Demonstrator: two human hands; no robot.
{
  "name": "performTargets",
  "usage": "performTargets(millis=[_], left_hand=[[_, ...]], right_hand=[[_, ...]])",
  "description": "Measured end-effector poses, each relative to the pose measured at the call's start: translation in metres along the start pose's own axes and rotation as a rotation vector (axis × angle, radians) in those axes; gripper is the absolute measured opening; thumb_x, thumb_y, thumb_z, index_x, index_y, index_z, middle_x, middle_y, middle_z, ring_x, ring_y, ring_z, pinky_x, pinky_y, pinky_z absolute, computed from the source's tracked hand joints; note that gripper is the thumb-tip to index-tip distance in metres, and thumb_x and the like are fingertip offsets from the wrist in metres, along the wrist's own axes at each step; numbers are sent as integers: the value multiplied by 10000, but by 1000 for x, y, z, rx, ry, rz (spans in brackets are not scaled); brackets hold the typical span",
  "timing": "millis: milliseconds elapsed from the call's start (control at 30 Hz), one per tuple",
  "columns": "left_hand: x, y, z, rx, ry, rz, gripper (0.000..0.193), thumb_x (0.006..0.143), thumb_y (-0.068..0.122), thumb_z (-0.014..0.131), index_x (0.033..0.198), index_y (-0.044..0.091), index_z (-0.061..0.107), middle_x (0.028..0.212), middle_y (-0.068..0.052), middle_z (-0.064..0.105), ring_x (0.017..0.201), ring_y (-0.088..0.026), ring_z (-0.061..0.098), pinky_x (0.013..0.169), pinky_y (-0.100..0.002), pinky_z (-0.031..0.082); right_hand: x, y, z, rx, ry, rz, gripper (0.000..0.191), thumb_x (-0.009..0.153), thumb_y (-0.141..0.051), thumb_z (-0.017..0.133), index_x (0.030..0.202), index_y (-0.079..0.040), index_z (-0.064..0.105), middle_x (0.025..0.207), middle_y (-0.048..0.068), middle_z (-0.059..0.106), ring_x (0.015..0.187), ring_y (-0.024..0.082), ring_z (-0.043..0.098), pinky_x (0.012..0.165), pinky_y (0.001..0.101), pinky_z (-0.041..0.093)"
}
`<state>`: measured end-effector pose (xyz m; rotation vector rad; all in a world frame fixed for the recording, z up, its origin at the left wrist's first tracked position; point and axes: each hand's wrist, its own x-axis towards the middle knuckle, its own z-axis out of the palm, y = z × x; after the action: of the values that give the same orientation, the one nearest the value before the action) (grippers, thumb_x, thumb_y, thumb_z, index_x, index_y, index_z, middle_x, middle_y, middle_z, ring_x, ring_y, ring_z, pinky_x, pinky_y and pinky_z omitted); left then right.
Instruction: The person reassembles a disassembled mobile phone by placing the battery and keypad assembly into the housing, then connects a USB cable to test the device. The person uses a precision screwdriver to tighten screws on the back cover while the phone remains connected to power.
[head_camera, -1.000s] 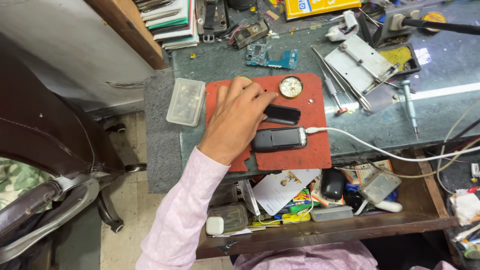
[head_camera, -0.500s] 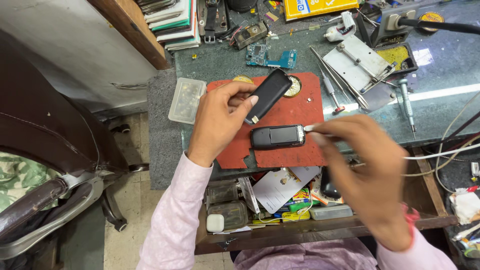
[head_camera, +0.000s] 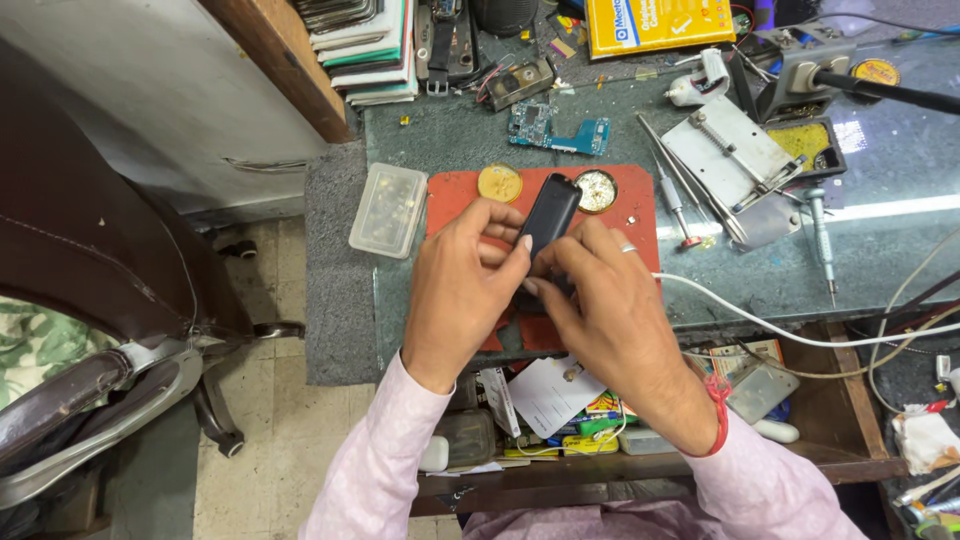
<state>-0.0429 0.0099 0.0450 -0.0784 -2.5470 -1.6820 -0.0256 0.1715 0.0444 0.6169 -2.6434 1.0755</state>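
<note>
Phone (head_camera: 551, 212), rigid, light, likely slippery, is pinched at its long edges by left hand (head_camera: 462, 285) and right hand (head_camera: 610, 315), tilted toward 1 o'clock above the red mat (head_camera: 640, 215).

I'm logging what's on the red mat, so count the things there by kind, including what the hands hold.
Black phones, held by left hand and right hand: 1
Round gold tins: 2
Total on the red mat: 3
</note>
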Motion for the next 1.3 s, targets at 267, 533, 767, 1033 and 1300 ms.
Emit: performTargets(millis=[267, 533, 767, 1033, 1300], left_hand=[[-12, -8, -32, 360, 22, 23, 188, 899, 131, 714, 1059, 33, 727, 1004, -121, 751, 868, -283, 761, 722, -396, 571], [-60, -9, -5, 238, 15, -305, 196, 1027, 280, 699, 1082, 108, 777, 863, -52, 803, 735, -168, 798, 665, -356, 593], [-80, 1, 47, 132, -19, -309, 371, 892, 206, 710, 1229, 57, 674, 937, -81, 707, 638, -196, 712, 570, -348, 563], [-55, 12, 42, 311, -68, 44, 552, 866, 226, 780, 1330, 2, 584, 1120, -147, 608, 1050, -321, 603, 889, -442, 484], [-41, 19, 34, 369, -195, 97, 609, 777, 186, 820, 1287, -3, 546, 1162, -154, 552, 1072, -362, 553, 904, -459, 462]], right_hand=[[-9, 28, -51, 8, 11, 78, 141, 900, -63, 693, 1017, -27, 623, 1016, 116, 628, 927, 310, 663, 788, 414, 505], [-24, 59, -69, -113, -357, 207, 129, 843, -179, 689, 894, -67, 650, 853, 88, 674, 855, 341, 612, 763, 457, 461], [-48, 55, -72, 23, -430, 287, 181, 829, -182, 696, 959, -67, 646, 885, 93, 692, 869, 329, 686, 718, 429, 515], [-69, 41, -58, 194, -429, 357, 172, 836, -134, 724, 963, -52, 643, 855, 97, 699, 807, 302, 700, 688, 393, 531], [-54, 57, -62, 216, -255, 501, 251, 813, -81, 733, 1062, -57, 749, 839, 64, 751, 800, 169, 727, 683, 303, 582]])
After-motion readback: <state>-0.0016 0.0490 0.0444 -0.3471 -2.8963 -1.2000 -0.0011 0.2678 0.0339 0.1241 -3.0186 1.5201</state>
